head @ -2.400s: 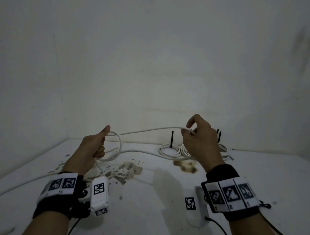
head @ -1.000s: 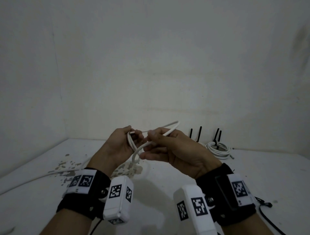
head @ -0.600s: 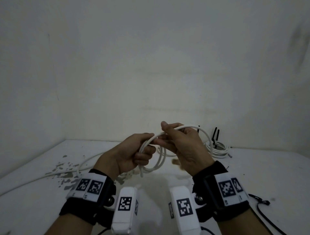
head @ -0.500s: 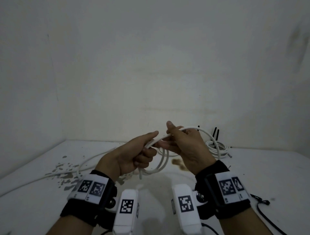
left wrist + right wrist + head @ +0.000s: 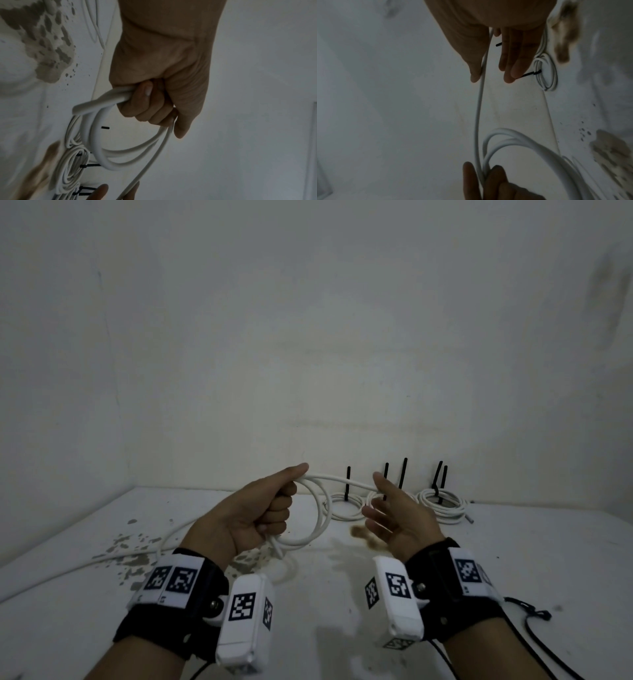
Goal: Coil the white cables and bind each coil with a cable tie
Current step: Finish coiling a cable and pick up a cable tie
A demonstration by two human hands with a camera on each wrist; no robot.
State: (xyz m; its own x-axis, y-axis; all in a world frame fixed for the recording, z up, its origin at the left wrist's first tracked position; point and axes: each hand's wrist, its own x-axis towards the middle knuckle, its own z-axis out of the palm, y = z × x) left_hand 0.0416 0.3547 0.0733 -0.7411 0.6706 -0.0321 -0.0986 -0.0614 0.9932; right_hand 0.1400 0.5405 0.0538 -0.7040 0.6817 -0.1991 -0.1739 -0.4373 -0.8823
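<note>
Left hand: the left hand (image 5: pixel 255 517) is gripping the gathered loops of the white cable (image 5: pixel 320 515) in a closed fist, thumb lying along the top, holding them above the white table (image 5: pixel 85 611).
Right hand: the right hand (image 5: pixel 399 518) is hovering with fingers (image 5: pixel 510 56) straight and spread, the cable's free strand (image 5: pixel 479 94) running along the thumb; nothing is being clasped.
Cable tail: it is trailing left across the table past grey stains (image 5: pixel 133 556).
Far side: three tied coils (image 5: pixel 443 503) are lying by the wall, black cable ties (image 5: pixel 404 474) sticking upright.
</note>
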